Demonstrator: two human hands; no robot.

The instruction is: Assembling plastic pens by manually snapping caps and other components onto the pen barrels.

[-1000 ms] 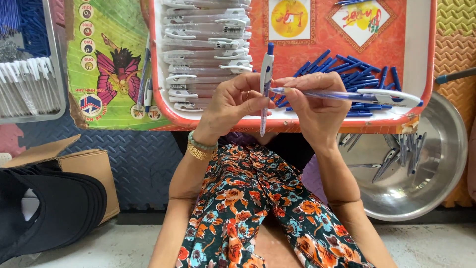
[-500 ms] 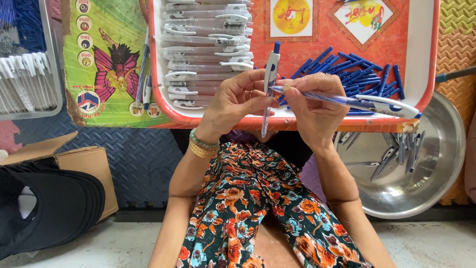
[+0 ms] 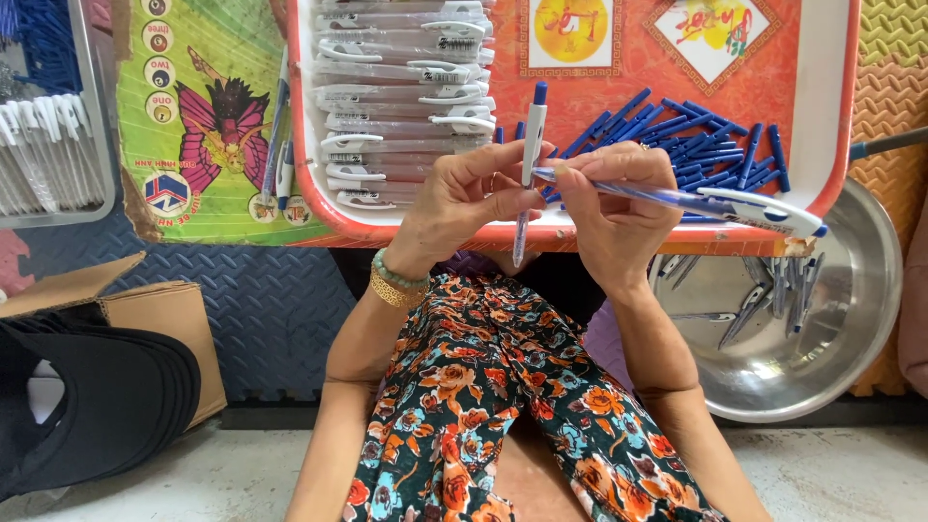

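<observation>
1. Left hand (image 3: 464, 198): fingers pinched on an upright pen part (image 3: 531, 145), white with a blue tip, over the near rim of the tray (image 3: 831, 106).
2. Right hand (image 3: 609, 198): fingers clamped on a clear pen (image 3: 715, 201) lying level, its white end pointing right.
3. The two pieces meet between the thumbs.
4. Tray holds stacked barrels (image 3: 406, 97) left, loose blue refills (image 3: 696, 140) right.
5. Steel bowl (image 3: 851, 329) with small parts sits right of the knees.
</observation>
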